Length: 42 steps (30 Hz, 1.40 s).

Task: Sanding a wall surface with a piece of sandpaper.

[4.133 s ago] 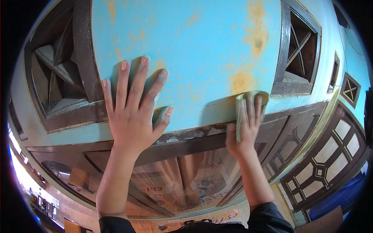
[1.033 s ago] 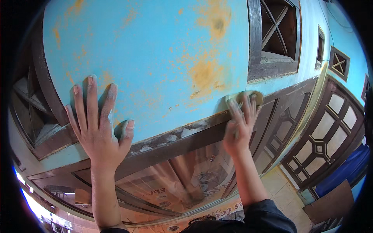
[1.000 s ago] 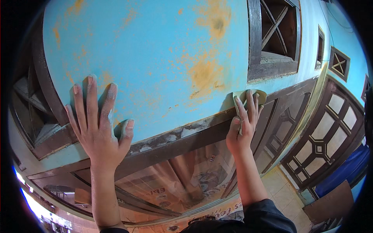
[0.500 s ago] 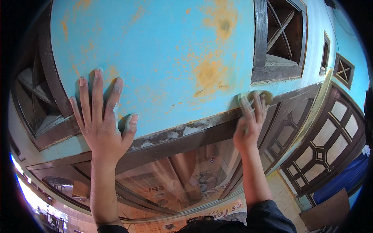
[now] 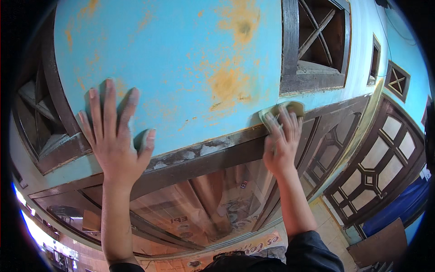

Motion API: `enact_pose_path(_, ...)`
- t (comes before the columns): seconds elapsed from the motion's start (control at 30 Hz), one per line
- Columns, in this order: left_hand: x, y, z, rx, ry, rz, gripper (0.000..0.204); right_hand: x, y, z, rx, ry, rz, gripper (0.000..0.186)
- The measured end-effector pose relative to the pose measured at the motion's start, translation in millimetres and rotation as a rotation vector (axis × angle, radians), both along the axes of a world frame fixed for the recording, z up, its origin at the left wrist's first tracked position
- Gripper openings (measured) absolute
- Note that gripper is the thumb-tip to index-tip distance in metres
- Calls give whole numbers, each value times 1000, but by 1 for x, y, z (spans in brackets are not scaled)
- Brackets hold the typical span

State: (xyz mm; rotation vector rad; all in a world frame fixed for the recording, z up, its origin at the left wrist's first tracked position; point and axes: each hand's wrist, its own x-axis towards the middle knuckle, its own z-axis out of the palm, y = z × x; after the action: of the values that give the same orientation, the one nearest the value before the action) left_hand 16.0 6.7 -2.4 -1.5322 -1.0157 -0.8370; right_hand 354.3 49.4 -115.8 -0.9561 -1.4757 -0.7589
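Observation:
A light-blue painted wall [image 5: 172, 54] with worn orange patches fills the middle. My left hand [image 5: 118, 152] lies flat against it at the left, fingers spread and dusty, holding nothing. Further right, my right hand [image 5: 283, 149] presses a greenish-tan sheet of sandpaper [image 5: 297, 108] to the wall, just below the corner of a framed vent opening. The sheet's edges stick out on both sides of the fingers, which are slightly blurred. Its underside is hidden.
Dark wooden vent frames stand at the left [image 5: 50, 122] and upper right [image 5: 312, 84]. A brown ledge [image 5: 204, 149] with pale scuffs runs below the wall, over glass panes. A panelled door [image 5: 369, 179] and a brown board [image 5: 378, 245] are at the right.
The view has swung slightly, so the wall appears further left. My right hand has tilted, and more of the sandpaper's edge shows. My left hand stays at its spot on the wall.

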Motion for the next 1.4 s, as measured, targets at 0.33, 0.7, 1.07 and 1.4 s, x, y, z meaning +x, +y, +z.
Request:
enact_pose_path(0.33,63,6,-6,-111,93,-70,65,12,8,6,4,116,-55,56)
enact_pose_path(0.7,72,7,-8,-56,107,-8,61,-11,-4,7,16,-20,4,54)
enact_pose_path(1.07,70,10,-8,-47,106,11,56,7,3,2,3,-46,-40,52)
enact_pose_path(1.4,71,10,-10,-34,108,9,56,25,14,1,16,-72,-2,45)
